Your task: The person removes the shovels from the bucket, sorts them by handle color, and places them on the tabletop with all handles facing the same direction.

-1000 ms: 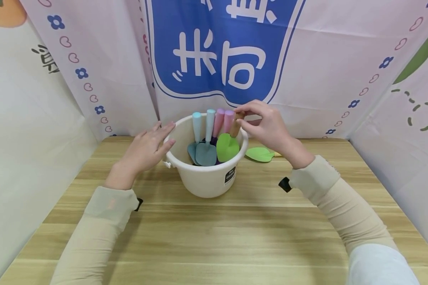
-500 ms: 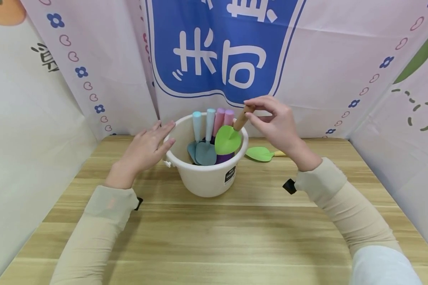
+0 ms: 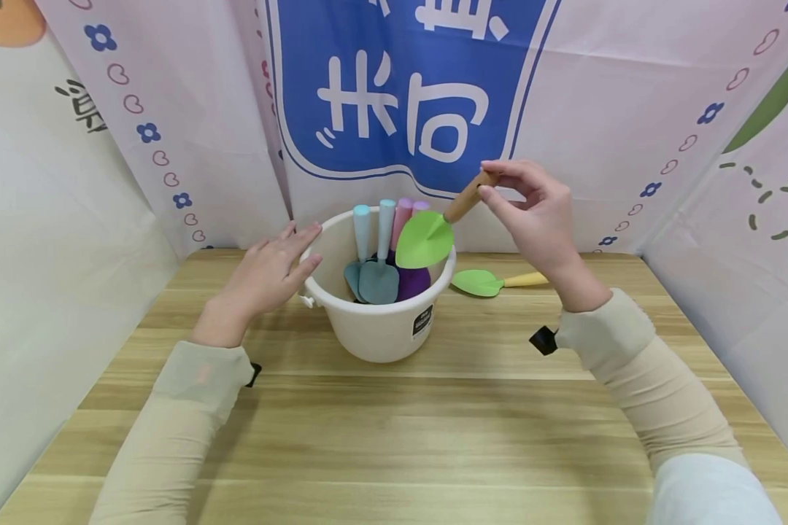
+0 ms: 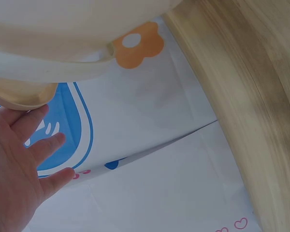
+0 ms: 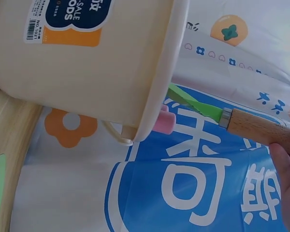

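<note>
My right hand (image 3: pixel 532 208) pinches the brown wooden handle of a green trowel (image 3: pixel 425 239), its leaf-shaped blade tilted down over the right side of a white bucket (image 3: pixel 374 335). In the right wrist view the trowel handle (image 5: pixel 261 126) runs from the fingers towards the bucket rim (image 5: pixel 166 72). My left hand (image 3: pixel 269 273) rests with extended fingers on the bucket's left rim. Inside the bucket stand two blue-handled trowels (image 3: pixel 379 283) with grey-blue blades and two pink-handled ones, a purple blade (image 3: pixel 414 283) showing below the pink handles (image 3: pixel 403 215).
A second green trowel (image 3: pixel 478 283) with a yellow handle lies on the wooden table (image 3: pixel 381 430) right of the bucket. A printed cloth (image 3: pixel 604 146) hangs directly behind the table, with white cloth walls at both sides.
My right hand has lifted the green trowel up and to the right, its blade rising from inside the bucket to above the rim. My left hand has stayed on the rim.
</note>
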`<state>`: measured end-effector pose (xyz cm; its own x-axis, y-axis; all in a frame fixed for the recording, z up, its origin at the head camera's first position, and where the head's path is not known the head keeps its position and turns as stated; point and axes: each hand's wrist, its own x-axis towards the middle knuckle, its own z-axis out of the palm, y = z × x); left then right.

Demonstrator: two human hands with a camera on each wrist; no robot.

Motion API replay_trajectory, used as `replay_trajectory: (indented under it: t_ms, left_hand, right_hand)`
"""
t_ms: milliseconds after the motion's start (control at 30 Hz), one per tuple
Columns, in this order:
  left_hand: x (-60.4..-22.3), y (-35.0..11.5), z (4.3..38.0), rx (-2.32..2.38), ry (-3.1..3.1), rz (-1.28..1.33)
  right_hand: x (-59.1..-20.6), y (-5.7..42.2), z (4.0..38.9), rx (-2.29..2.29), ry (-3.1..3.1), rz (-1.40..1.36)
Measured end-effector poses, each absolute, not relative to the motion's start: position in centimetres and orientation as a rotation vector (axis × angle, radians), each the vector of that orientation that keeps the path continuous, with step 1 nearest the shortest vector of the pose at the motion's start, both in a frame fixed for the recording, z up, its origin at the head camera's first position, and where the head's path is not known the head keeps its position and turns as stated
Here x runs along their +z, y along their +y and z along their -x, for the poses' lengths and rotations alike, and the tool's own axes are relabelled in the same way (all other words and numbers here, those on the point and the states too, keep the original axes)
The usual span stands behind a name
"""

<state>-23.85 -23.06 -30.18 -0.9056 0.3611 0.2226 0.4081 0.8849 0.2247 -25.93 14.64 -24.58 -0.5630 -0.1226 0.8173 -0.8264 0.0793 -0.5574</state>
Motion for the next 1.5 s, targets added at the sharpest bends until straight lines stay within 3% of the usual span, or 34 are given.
replay_trajectory:
  t_ms: [1200,1500]
  left_hand:
    - [-30.0,-23.1,23.8,-0.383,-2.887,0.597]
    - [-30.1,-23.0,23.8,-0.363,-2.885,0.619]
  right_hand:
    - [-22.6,21.3,25.2,1.772,-1.464,-0.673]
    - [-22.5,24.0,25.2,2.003,-1.306,-0.473]
